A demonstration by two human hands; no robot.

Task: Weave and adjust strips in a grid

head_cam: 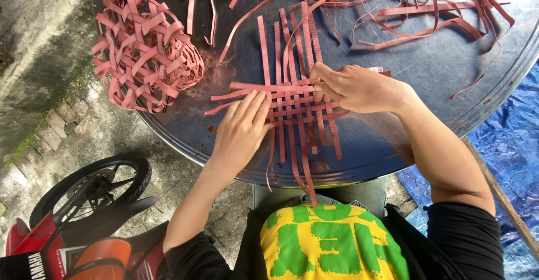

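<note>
A flat woven mat of pink strips (pixel 296 107) lies on a round dark metal table (pixel 393 145), with loose strip ends sticking out on all sides. My left hand (pixel 241 129) rests flat on the mat's left edge, fingers spread and pressing the strips down. My right hand (pixel 355 88) sits at the mat's upper right, fingertips pinching a pink strip where it crosses the weave. A finished ball-like basket of the same pink strips (pixel 145 51) stands at the table's left side.
A tangle of loose pink strips (pixel 393 5) covers the far part of the table. A red and black motorbike (pixel 78 224) stands on the concrete ground at lower left. Blue tarpaulin (pixel 505 139) lies at the right.
</note>
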